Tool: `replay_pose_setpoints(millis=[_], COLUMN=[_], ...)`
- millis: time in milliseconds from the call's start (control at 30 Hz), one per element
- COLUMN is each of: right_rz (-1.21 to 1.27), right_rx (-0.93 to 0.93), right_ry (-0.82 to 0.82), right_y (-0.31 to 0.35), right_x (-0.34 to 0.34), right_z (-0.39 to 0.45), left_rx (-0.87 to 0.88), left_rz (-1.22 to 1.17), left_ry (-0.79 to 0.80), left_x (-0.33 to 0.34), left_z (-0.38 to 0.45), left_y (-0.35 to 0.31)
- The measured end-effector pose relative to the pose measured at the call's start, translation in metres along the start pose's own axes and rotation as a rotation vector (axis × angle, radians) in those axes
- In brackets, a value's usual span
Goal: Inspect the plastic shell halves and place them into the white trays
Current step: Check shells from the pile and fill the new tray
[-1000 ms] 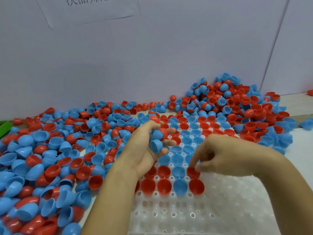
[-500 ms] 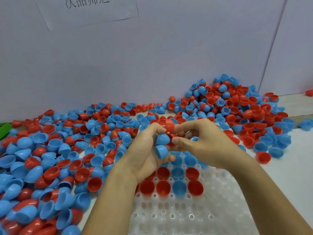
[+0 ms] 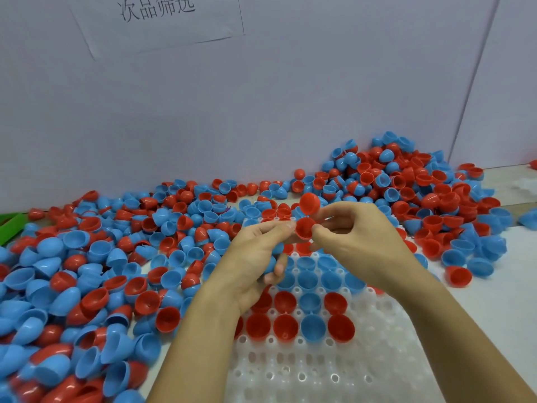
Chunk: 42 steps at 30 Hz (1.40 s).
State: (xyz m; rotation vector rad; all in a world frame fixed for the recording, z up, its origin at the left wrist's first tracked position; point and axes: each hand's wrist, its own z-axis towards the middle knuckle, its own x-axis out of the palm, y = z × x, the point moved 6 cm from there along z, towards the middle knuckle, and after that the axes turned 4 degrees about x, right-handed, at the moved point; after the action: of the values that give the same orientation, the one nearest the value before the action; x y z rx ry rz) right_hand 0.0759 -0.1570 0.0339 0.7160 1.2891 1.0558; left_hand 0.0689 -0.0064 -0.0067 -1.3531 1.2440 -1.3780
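Both hands meet above the far part of the white tray (image 3: 305, 370). My left hand (image 3: 255, 257) pinches a red shell half (image 3: 304, 229) by its left rim and also keeps blue shell halves (image 3: 276, 258) tucked under its curled fingers. My right hand (image 3: 353, 241) pinches the same red half with thumb and finger from the right, while its fingertips hold a second red shell half (image 3: 309, 202) just above. The tray's far rows hold red and blue halves (image 3: 311, 325), open side up; its near cups stand bare.
A deep pile of loose red and blue shell halves (image 3: 96, 274) covers the table to the left and along the back. Another heap (image 3: 430, 205) lies at the back right. A lilac wall with a paper sign (image 3: 157, 21) stands behind. A green object (image 3: 11, 228) sits far left.
My right hand rose from the tray to my left hand and took a red shell. Two red halves have come apart and are now held one above the other.
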Motion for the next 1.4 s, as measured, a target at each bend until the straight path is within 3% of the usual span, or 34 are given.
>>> replay_pose_setpoints(millis=[133, 300, 500, 667, 767, 1000, 1167, 1400], right_rz=[0.028, 0.035, -0.216, -0.281, -0.349, -0.688, -0.834, -0.853], right_rx=[0.022, -0.084, -0.175, -0.126, -0.024, 0.259, 0.392, 0.44], right_ry=[-0.034, -0.106, -0.098, -0.104, -0.015, 0.429, 0.515, 0.492], right_y=[-0.004, 0.005, 0.008, 0.005, 0.0, -0.019, -0.03, -0.036], right_x=[0.002, 0.002, 0.003, -0.007, -0.021, -0.036, -0.024, -0.013], right_z=[-0.001, -0.006, -0.004, -0.001, -0.004, -0.024, -0.032, -0.03], left_rx=[-0.003, -0.01, 0.01, 0.008, 0.005, 0.002, -0.002, -0.026], left_rz=[0.012, 0.012, 0.072, 0.089, 0.097, 0.069, 0.059, 0.007], left_ry=[-0.008, 0.028, 0.05, 0.048, -0.003, -0.099, -0.118, -0.1], left_x=[-0.002, 0.002, 0.002, 0.003, -0.001, -0.008, -0.009, -0.005], left_z=[0.0, -0.001, -0.001, -0.001, 0.001, 0.004, 0.003, 0.0], left_y=[0.002, 0.002, 0.001, 0.002, 0.003, 0.004, 0.003, 0.001])
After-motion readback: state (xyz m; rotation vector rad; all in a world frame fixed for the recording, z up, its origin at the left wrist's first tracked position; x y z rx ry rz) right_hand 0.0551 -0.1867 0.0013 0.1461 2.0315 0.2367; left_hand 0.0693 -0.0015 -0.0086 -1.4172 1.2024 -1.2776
